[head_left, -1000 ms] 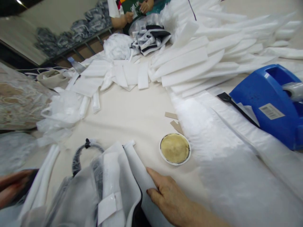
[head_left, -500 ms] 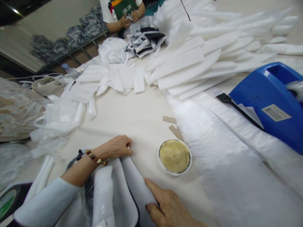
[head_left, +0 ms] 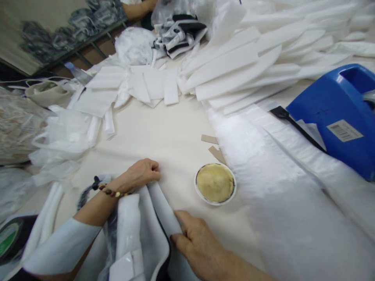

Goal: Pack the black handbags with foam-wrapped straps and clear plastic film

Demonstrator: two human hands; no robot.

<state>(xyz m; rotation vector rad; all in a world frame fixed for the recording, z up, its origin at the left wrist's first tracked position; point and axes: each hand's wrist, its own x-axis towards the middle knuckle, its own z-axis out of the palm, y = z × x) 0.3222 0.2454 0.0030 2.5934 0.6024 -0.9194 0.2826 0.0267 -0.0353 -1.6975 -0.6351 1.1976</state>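
Note:
My left hand [head_left: 140,174], with a bead bracelet at the wrist, is closed on the far corner of a folded white fabric piece [head_left: 155,218] with a dark edge, lying at the near table edge. My right hand [head_left: 195,240] pinches the same white fabric piece along its right side, thumb on top. A clear plastic wrap with a white strip [head_left: 125,230] lies under my left forearm. A small round white dish with a yellow sponge [head_left: 215,183] sits just right of the fabric, apart from both hands.
A blue tape dispenser [head_left: 336,117] stands at the right on white plastic sheets [head_left: 287,187]. Long white foam strips [head_left: 234,66] pile up at the back. Crumpled plastic bags [head_left: 61,136] lie left. Another person's arm [head_left: 137,8] shows at the far edge. A tape roll [head_left: 8,238] sits bottom left.
My left hand came in from the lower left and closed on the fabric's far corner. My right hand slid left and pinched the fabric's edge. The view tilted down slightly.

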